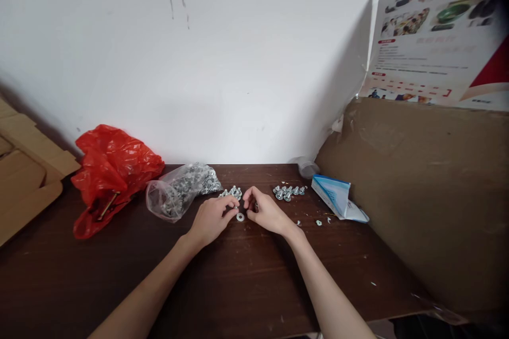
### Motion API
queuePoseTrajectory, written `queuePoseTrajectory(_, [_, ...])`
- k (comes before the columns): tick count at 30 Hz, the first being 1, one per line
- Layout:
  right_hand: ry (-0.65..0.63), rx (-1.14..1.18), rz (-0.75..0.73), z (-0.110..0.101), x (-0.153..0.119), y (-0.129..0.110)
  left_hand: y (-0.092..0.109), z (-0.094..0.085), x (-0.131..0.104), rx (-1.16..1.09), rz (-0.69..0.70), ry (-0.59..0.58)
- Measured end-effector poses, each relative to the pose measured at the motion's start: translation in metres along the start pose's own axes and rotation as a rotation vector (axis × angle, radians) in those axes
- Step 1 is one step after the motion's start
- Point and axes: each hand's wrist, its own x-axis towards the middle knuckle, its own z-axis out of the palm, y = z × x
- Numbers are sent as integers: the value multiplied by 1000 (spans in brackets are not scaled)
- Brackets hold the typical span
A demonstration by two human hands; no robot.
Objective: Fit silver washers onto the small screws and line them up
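tabletop (238, 286) dark wood, lower frame | red bag (111, 169) left | clear bag (178, 188) of hardware beside it | left hand (210, 218) and right hand (267, 212) close together at center, fingertips curled; grip unclear | washer (240, 217) flat between the 2 hands | bolts (289, 192) right of center

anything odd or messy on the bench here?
Minor mess only. Loose bits lie scattered on the table right of the right hand, apart from the tidy hardware cluster. The cardboard sheet leans tilted, with a scuffed face.
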Motion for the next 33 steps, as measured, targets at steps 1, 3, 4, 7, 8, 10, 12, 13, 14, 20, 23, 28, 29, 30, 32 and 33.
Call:
queuePoseTrajectory(1, [16, -6, -7, -1, 0, 1, 0, -1, 0, 41, 1, -6])
queuePoseTrajectory(3, [25, -23, -15, -3, 0, 3, 1, -3, -1, 88, 0, -21])
queuePoseTrajectory(4, [24, -31, -21, -4, 0, 5, 1, -4, -1, 101, -3, -32])
queuePoseTrajectory(7, [18, -74, -53, -4, 1, 10, 2, -6, -1, 137, -20, -56])
queuePoseTrajectory(8, [13, -87, -65, -4, 1, 12, 3, -6, -1, 146, -22, -58])
queuePoseTrajectory(10, [-2, -96, -85, -3, 2, 13, 3, -7, -1, 153, -22, -56])
queuePoseTrajectory(12, [-9, -83, -88, -3, 2, 13, 3, -7, -2, 151, -20, -56])
queuePoseTrajectory(13, [-5, -70, -85, -4, 2, 13, 3, -6, -2, 150, -20, -58])
queuePoseTrajectory(14, [6, -53, -80, -4, 2, 12, 3, -6, -2, 149, -20, -60])
queuePoseTrajectory(20, [101, 98, -28, -5, 2, 7, 1, -4, -2, 138, -34, -56])
queuePoseTrajectory(23, [84, 190, 36, -4, 2, 5, -1, -4, -1, 114, -20, -63])
queuePoseTrajectory(28, [74, 116, 14, -5, 2, -1, -3, -5, -3, 133, 30, -79])
queuePoseTrajectory(29, [82, 93, 0, -6, 2, -1, -3, -5, -3, 140, 41, -80])
queuePoseTrajectory(30, [88, 81, -10, -7, 2, -2, -3, -5, -4, 148, 53, -83])
queuePoseTrajectory(32, [90, 85, -16, -8, 2, -2, -4, -5, -4, 167, 77, -90])
queuePoseTrajectory(33, [87, 86, -14, -9, 2, -2, -5, -5, -5, 176, 87, -93])
